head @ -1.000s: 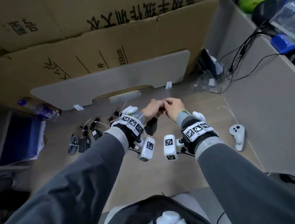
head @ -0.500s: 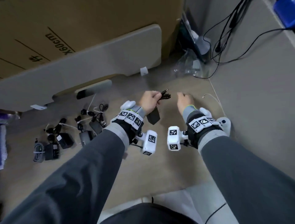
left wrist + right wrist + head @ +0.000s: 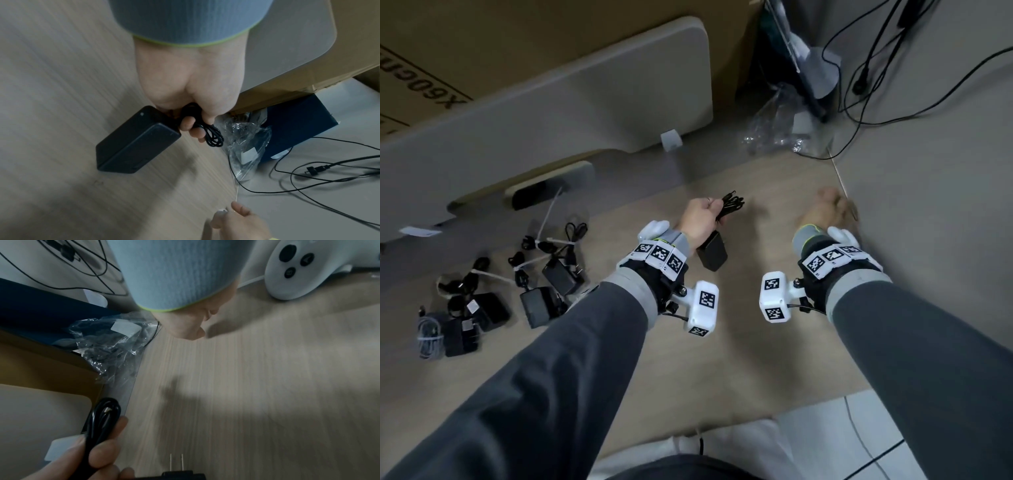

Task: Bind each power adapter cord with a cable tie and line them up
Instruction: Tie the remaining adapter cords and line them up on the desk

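My left hand grips the folded black cord of a black power adapter, which hangs below the fist above the wooden table. The left wrist view shows the same left hand around the cord and the adapter. My right hand, blurred, has reached the table's right edge. There a thin white cable tie lies. In the left wrist view the right hand pinches the near end of that tie. Several tied adapters lie at the left.
A crumpled plastic bag and a dark blue box sit in the back right corner. Loose black cables trail over the grey surface beyond the edge. A white controller lies near my right wrist. A grey board leans on cardboard behind.
My hands were together on the cord and have parted. The right hand moved right to the cable tie. The left hand keeps the cord and adapter. The head view tilted down.
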`<action>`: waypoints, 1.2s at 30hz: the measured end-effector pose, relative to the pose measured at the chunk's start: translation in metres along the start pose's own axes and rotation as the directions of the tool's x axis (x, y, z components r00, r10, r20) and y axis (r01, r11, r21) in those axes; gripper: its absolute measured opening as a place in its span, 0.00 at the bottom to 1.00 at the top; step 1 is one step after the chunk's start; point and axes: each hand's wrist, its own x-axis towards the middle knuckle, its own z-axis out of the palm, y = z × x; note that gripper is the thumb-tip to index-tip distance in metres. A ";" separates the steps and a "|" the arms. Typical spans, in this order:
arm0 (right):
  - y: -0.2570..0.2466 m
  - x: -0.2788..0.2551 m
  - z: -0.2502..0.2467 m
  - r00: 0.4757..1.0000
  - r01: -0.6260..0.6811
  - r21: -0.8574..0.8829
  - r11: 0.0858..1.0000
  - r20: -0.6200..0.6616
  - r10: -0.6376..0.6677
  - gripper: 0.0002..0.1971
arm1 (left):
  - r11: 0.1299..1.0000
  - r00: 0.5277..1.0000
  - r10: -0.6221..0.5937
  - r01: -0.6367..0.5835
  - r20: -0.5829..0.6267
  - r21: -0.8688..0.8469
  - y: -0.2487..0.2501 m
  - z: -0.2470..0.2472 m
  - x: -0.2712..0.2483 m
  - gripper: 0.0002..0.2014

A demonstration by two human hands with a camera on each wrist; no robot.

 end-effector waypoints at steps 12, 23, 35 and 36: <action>0.015 0.002 0.009 0.989 0.053 -0.204 0.978 0.148 -0.023 0.15 | 0.995 0.999 -0.038 0.040 0.026 -0.088 -0.005 0.001 0.003 0.14; -0.046 -0.120 0.065 0.818 0.219 0.140 0.965 0.512 -0.260 0.04 | 0.896 0.991 -0.126 0.096 -0.041 -0.435 -0.011 -0.057 -0.041 0.14; -0.093 -0.247 0.050 0.685 0.261 0.318 0.912 0.605 -0.407 0.14 | 0.918 0.997 0.041 -0.063 -0.063 -0.392 -0.030 -0.151 -0.131 0.12; -0.094 -0.260 0.050 0.650 0.266 0.341 0.902 0.628 -0.429 0.11 | 0.934 0.995 0.030 -0.063 -0.097 -0.352 -0.035 -0.160 -0.135 0.14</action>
